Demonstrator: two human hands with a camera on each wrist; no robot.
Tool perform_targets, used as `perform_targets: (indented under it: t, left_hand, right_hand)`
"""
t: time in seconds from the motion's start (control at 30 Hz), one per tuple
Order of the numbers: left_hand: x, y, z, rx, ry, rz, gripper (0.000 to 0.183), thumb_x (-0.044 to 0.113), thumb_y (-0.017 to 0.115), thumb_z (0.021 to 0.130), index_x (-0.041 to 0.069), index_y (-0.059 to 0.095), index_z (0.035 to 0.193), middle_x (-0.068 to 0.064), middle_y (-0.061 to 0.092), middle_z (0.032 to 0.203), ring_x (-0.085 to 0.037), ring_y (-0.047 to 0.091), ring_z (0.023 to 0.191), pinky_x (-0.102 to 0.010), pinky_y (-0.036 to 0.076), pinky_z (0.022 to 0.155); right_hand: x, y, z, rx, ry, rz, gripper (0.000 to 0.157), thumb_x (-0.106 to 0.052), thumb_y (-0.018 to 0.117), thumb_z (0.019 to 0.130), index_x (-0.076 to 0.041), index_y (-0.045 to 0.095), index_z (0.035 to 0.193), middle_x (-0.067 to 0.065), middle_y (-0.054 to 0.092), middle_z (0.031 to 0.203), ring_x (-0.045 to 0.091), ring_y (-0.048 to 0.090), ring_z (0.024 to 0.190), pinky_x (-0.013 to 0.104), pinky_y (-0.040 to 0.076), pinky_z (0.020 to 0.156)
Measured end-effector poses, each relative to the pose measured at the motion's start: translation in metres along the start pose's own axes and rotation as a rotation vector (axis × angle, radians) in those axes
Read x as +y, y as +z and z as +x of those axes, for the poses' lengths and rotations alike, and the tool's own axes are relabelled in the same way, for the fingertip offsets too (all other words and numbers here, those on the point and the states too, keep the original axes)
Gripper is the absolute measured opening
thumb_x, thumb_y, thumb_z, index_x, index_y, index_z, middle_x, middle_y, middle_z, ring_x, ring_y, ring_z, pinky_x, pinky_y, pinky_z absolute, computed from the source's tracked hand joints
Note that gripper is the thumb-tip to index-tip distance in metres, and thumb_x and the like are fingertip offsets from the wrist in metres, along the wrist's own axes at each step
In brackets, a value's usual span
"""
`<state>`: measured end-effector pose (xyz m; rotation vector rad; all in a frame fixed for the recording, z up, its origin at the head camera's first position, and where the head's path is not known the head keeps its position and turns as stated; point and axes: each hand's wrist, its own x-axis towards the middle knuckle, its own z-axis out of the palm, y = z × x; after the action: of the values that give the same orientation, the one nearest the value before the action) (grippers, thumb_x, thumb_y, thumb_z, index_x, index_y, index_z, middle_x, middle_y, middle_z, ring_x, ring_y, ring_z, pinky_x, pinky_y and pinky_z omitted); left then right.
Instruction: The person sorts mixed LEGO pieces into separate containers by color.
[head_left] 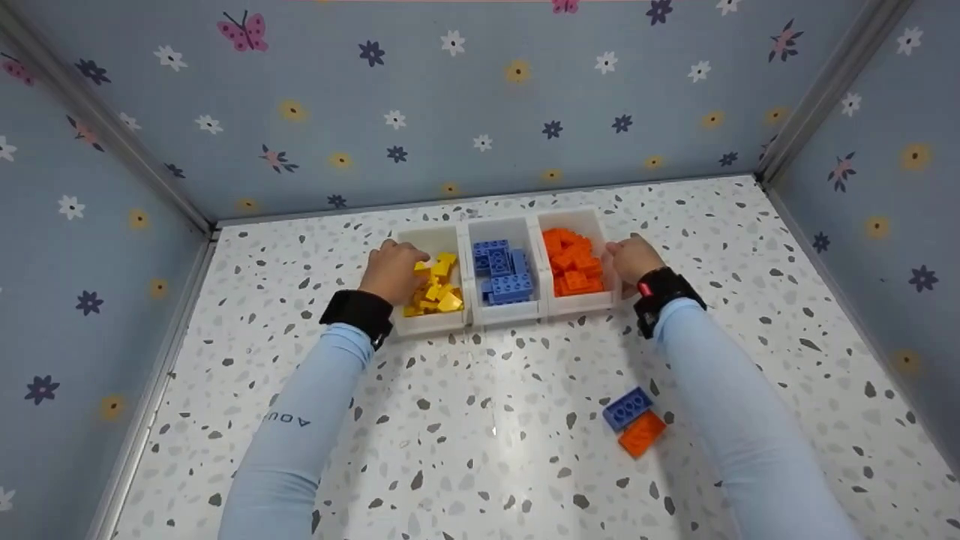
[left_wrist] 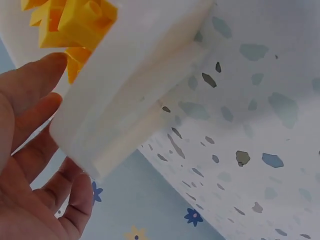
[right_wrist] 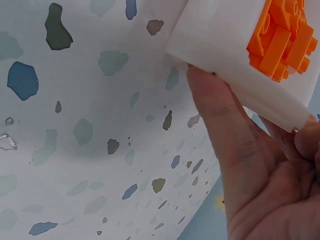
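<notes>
Three white bins stand side by side near the back wall. Yellow bricks (head_left: 441,289) lie in the left bin (head_left: 431,324), blue bricks (head_left: 511,286) in the middle bin (head_left: 507,313), orange bricks (head_left: 573,259) in the right bin (head_left: 585,304). My left hand (head_left: 391,271) grips the left bin's outer side; in the left wrist view its fingers (left_wrist: 42,117) bend about the bin's end, one tip close to the yellow bricks. On the far right, my right hand (head_left: 636,259) holds the right bin's outer wall, thumb (right_wrist: 212,102) against the outside and other fingers partly hidden.
A loose blue brick (head_left: 628,409) and a loose orange brick (head_left: 642,433) touch each other on the speckled table (head_left: 480,465), left of my right forearm. Patterned panels (head_left: 495,97) enclose the table at the back and both sides.
</notes>
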<state>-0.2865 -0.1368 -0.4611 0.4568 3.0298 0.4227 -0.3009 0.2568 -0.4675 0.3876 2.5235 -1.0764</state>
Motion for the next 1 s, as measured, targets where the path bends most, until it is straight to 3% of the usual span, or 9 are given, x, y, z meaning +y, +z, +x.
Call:
perform_targets:
  t: [0.23,0.37,0.47,0.53,0.63,0.7,0.77,0.8,1.0]
  left_hand:
    - [-0.014,-0.006,-0.012,0.153,-0.091,-0.235,0.035,0.009,0.063,0.097,-0.004,0.061,0.130,-0.026,0.059,0.121,-0.041,0.053,0.112,-0.048,0.044,0.095]
    - [-0.020,-0.006,-0.016,0.137,-0.203,-0.377,0.037,0.010,0.060,0.098,-0.005,0.059,0.132,-0.025,0.064,0.111,-0.037,0.061,0.099,-0.046,0.049,0.083]
    - [-0.023,-0.004,-0.017,0.103,-0.288,-0.431,0.040,0.015,0.061,0.098,-0.003,0.058,0.133,-0.023,0.067,0.111,-0.035,0.064,0.095,-0.048,0.049,0.083]
    - [-0.025,-0.003,-0.018,0.073,-0.324,-0.457,0.041,0.017,0.060,0.099,-0.003,0.056,0.134,-0.023,0.067,0.112,-0.035,0.067,0.094,-0.051,0.045,0.092]
    - [-0.026,-0.004,-0.017,0.025,-0.372,-0.517,0.043,0.019,0.061,0.099,-0.005,0.056,0.134,-0.024,0.066,0.117,-0.031,0.071,0.085,-0.047,0.048,0.093]
    - [-0.027,-0.006,-0.016,-0.007,-0.402,-0.557,0.043,0.019,0.062,0.099,-0.006,0.056,0.133,-0.024,0.065,0.121,-0.028,0.072,0.078,-0.039,0.054,0.084]
    - [-0.027,-0.010,-0.015,-0.035,-0.434,-0.580,0.038,0.018,0.064,0.098,-0.007,0.060,0.126,-0.023,0.063,0.124,-0.025,0.072,0.076,-0.033,0.058,0.068]
    - [-0.027,-0.012,-0.015,-0.046,-0.444,-0.575,0.036,0.018,0.065,0.097,-0.007,0.061,0.123,-0.023,0.063,0.125,-0.025,0.072,0.077,-0.033,0.058,0.070]
    - [-0.027,-0.024,-0.009,-0.131,-0.479,-0.569,0.035,0.014,0.066,0.096,-0.010,0.060,0.120,-0.024,0.064,0.115,-0.020,0.070,0.062,-0.032,0.058,0.063]
  right_hand:
    - [0.001,-0.004,-0.002,-0.026,-0.001,-0.007,0.050,-0.030,0.030,0.109,0.004,0.051,0.139,0.023,0.050,0.140,0.036,0.061,0.107,0.040,0.059,0.067]
    - [0.001,-0.006,-0.006,-0.007,0.010,-0.050,0.053,-0.033,0.032,0.109,0.004,0.044,0.145,0.023,0.039,0.150,0.037,0.060,0.111,0.036,0.058,0.067]
    - [0.002,-0.007,-0.013,0.043,-0.036,-0.124,0.052,-0.035,0.035,0.108,0.005,0.052,0.138,0.026,0.050,0.139,0.037,0.065,0.100,0.037,0.058,0.069]
    - [0.004,-0.008,-0.022,0.116,-0.107,-0.169,0.050,-0.034,0.040,0.107,0.006,0.057,0.132,0.026,0.059,0.127,0.038,0.067,0.095,0.043,0.056,0.077]
    - [0.010,-0.010,-0.043,0.231,-0.238,-0.268,0.042,-0.029,0.047,0.105,0.006,0.064,0.122,0.026,0.066,0.115,0.038,0.065,0.095,0.049,0.052,0.081]
    - [0.017,-0.009,-0.063,0.258,-0.294,-0.310,0.038,-0.027,0.052,0.104,0.004,0.065,0.121,0.024,0.068,0.110,0.035,0.066,0.087,0.047,0.052,0.075]
    - [0.026,-0.004,-0.087,0.223,-0.317,-0.334,0.035,-0.026,0.055,0.102,0.003,0.066,0.119,0.020,0.070,0.099,0.030,0.065,0.075,0.042,0.052,0.065]
    - [0.032,0.001,-0.099,0.192,-0.321,-0.338,0.034,-0.026,0.057,0.102,0.003,0.066,0.119,0.019,0.070,0.095,0.026,0.063,0.070,0.039,0.051,0.061]
    - [0.069,0.042,-0.163,0.056,-0.296,-0.373,0.051,-0.034,0.075,0.088,-0.001,0.064,0.124,0.020,0.069,0.111,0.026,0.066,0.084,0.046,0.054,0.074]
